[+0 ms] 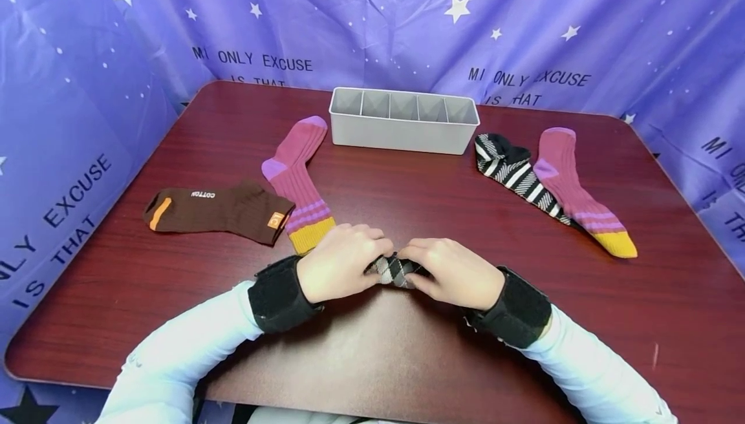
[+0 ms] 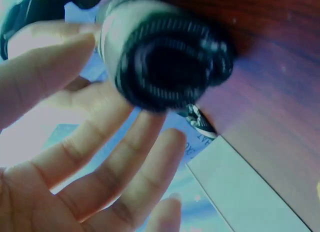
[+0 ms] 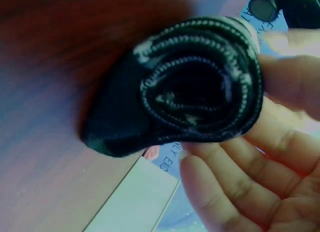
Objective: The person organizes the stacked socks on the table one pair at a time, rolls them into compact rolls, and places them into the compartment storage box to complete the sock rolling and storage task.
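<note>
A black, grey and white argyle sock [image 1: 396, 271], rolled up, lies between both hands near the middle of the table. My left hand [image 1: 346, 261] grips its left end, thumb on the near side and fingers on the far side. From the other side my right hand [image 1: 451, 272] holds the right end the same way. The coiled layers of the rolled sock [image 2: 167, 67] show end-on in the left wrist view. In the right wrist view a loose flap hangs off the roll [image 3: 195, 87].
Behind stands a grey box [image 1: 401, 133] with several compartments. Left of the hands lie a brown sock [image 1: 215, 212] and a pink sock [image 1: 297, 181] with yellow cuff. To the right, a black-and-white striped sock [image 1: 520, 178] touches another pink sock [image 1: 573, 185]. A purple curtain [image 1: 372, 17] hangs behind.
</note>
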Tool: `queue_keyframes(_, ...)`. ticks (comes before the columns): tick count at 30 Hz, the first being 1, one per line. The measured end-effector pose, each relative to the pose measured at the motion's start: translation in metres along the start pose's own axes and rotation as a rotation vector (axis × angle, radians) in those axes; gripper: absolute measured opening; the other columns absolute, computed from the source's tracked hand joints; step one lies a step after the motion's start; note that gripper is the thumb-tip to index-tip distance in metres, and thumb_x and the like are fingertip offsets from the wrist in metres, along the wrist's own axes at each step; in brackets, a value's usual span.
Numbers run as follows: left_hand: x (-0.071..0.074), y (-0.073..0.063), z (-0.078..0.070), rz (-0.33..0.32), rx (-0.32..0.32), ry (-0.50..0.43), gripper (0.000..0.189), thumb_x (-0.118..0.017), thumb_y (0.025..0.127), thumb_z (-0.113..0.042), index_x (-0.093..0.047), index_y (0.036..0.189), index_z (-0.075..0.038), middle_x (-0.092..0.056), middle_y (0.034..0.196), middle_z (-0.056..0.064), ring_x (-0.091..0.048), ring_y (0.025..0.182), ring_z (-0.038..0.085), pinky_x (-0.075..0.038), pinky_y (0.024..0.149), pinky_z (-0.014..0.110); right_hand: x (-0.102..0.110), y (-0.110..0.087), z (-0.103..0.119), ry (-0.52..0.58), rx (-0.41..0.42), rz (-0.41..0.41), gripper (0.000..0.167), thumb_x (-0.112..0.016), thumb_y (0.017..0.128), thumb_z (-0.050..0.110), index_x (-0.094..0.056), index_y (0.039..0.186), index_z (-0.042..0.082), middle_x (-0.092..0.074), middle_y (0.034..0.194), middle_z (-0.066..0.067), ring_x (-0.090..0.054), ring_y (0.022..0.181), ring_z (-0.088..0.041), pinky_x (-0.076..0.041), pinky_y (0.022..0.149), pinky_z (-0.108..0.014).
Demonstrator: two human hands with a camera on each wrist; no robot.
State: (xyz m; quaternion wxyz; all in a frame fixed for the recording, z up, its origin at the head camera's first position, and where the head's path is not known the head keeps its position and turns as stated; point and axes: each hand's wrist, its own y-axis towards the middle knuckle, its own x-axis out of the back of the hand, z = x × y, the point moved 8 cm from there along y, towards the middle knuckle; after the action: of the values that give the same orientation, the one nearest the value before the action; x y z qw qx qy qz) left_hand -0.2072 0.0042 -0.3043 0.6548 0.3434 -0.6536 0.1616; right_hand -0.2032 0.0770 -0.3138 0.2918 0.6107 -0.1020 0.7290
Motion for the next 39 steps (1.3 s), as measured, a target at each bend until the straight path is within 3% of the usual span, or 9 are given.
queue_keyframes(4, -0.001, 0.001, -0.004, -0.026, -0.007, 0.012, 0.025, -0.069, 0.066, -0.026, -0.055, 0.084, -0.016, -0.056, 0.076, -0.005, -0.053, 0.07, 0.013, -0.04, 0.056, 0.028, -0.001, 0.003, -0.006, 0.03, -0.044, 0.046, 0.02, -0.061, 0.072, 0.007, -0.06, 0.091, 0.006, -0.057, 0.079, 0.003, -0.053, 0.068, -0.005, -0.044, 0.063, -0.022)
queue_keyframes(8, 0.002, 0.002, -0.005, -0.107, -0.023, 0.031, 0.025, -0.069, 0.066, -0.021, -0.053, 0.084, -0.015, -0.054, 0.077, -0.005, -0.052, 0.07, 0.013, -0.04, 0.056, 0.027, -0.002, 0.009, -0.013, 0.085, -0.088, 0.097, 0.014, -0.061, 0.071, 0.003, -0.06, 0.085, 0.007, -0.057, 0.074, 0.004, -0.051, 0.065, -0.005, -0.042, 0.061, -0.021)
queue_keyframes(15, 0.008, -0.004, -0.014, -0.24, -0.11, 0.114, 0.005, -0.064, 0.071, -0.016, -0.059, 0.073, -0.016, -0.054, 0.074, -0.006, -0.05, 0.066, 0.011, -0.037, 0.051, 0.023, -0.011, 0.022, -0.036, 0.272, -0.214, 0.278, 0.006, -0.061, 0.073, 0.004, -0.06, 0.078, 0.006, -0.054, 0.062, 0.004, -0.042, 0.054, -0.001, -0.037, 0.051, -0.016)
queue_keyframes(19, 0.004, -0.001, -0.012, -0.204, -0.131, 0.112, 0.005, -0.063, 0.07, -0.013, -0.061, 0.072, -0.016, -0.056, 0.076, -0.006, -0.051, 0.068, 0.01, -0.042, 0.053, 0.024, -0.017, 0.024, -0.05, 0.393, -0.292, 0.358, 0.011, -0.061, 0.073, 0.004, -0.062, 0.084, 0.003, -0.061, 0.07, -0.001, -0.05, 0.061, -0.003, -0.041, 0.056, -0.019)
queue_keyframes(23, -0.004, 0.006, -0.007, -0.109, -0.153, 0.045, 0.007, -0.065, 0.068, -0.012, -0.062, 0.073, -0.016, -0.056, 0.077, -0.006, -0.052, 0.072, 0.01, -0.043, 0.058, 0.023, -0.018, 0.023, -0.055, 0.422, -0.31, 0.344, 0.011, -0.062, 0.073, 0.006, -0.062, 0.084, 0.003, -0.063, 0.074, -0.003, -0.055, 0.065, -0.005, -0.044, 0.06, -0.02)
queue_keyframes(25, -0.007, 0.009, -0.003, -0.063, -0.16, 0.0, 0.007, -0.065, 0.069, -0.012, -0.062, 0.073, -0.017, -0.056, 0.076, -0.007, -0.052, 0.072, 0.009, -0.044, 0.06, 0.023, -0.012, 0.022, -0.055, 0.358, -0.292, 0.277, 0.013, -0.066, 0.071, 0.01, -0.061, 0.082, 0.005, -0.063, 0.073, -0.002, -0.056, 0.065, -0.006, -0.044, 0.06, -0.02)
queue_keyframes(28, -0.012, 0.015, 0.006, 0.007, -0.154, -0.058, 0.007, -0.065, 0.07, -0.014, -0.063, 0.075, -0.018, -0.055, 0.076, -0.008, -0.052, 0.073, 0.008, -0.044, 0.063, 0.023, 0.004, 0.021, -0.047, 0.154, -0.254, 0.118, 0.017, -0.07, 0.067, 0.016, -0.059, 0.079, 0.009, -0.059, 0.073, 0.001, -0.055, 0.066, -0.008, -0.044, 0.06, -0.022)
queue_keyframes(33, -0.02, 0.023, 0.024, 0.105, -0.103, -0.169, 0.011, -0.062, 0.072, -0.015, -0.064, 0.082, -0.018, -0.056, 0.08, -0.008, -0.051, 0.07, 0.005, -0.044, 0.063, 0.023, 0.023, 0.019, -0.017, -0.138, -0.137, -0.118, 0.019, -0.07, 0.065, 0.018, -0.057, 0.078, 0.011, -0.053, 0.074, 0.002, -0.051, 0.065, -0.009, -0.044, 0.059, -0.024)
queue_keyframes(39, -0.024, 0.025, 0.032, 0.133, -0.079, -0.266, 0.011, -0.06, 0.071, -0.015, -0.065, 0.081, -0.018, -0.053, 0.08, -0.005, -0.048, 0.068, 0.005, -0.04, 0.06, 0.02, 0.009, 0.018, 0.016, -0.362, -0.014, -0.15, 0.033, -0.073, 0.059, 0.022, -0.057, 0.083, 0.008, -0.049, 0.073, -0.001, -0.048, 0.066, -0.014, -0.045, 0.056, -0.026)
